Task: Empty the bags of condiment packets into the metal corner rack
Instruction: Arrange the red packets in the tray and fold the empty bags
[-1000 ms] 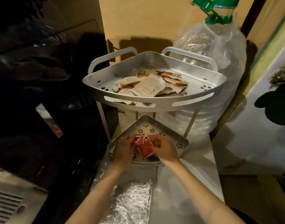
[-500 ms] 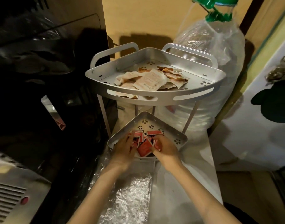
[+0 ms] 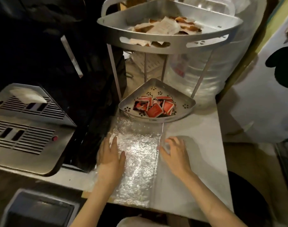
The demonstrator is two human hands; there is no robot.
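Observation:
The metal corner rack (image 3: 172,45) stands at the back of the white counter, with two tiers. Its upper shelf holds several pale and orange packets (image 3: 164,27). Its lower tray (image 3: 128,104) holds a pile of red condiment packets (image 3: 154,105). In front of the rack a crinkled clear plastic bag (image 3: 138,154) lies flat on the counter. My left hand (image 3: 111,158) rests flat on the bag's left edge, fingers apart. My right hand (image 3: 174,153) hovers at the bag's right edge with fingers curled and spread, holding nothing.
A large clear water bottle (image 3: 210,71) stands behind the rack on the right. A grey vented appliance (image 3: 25,128) sits to the left, beside a dark glossy surface (image 3: 91,112). The white counter (image 3: 197,161) ends at its front and right edges.
Both hands have drawn back from the red packets in the lower tray and come down to the plastic bag. The camera has tilted downward.

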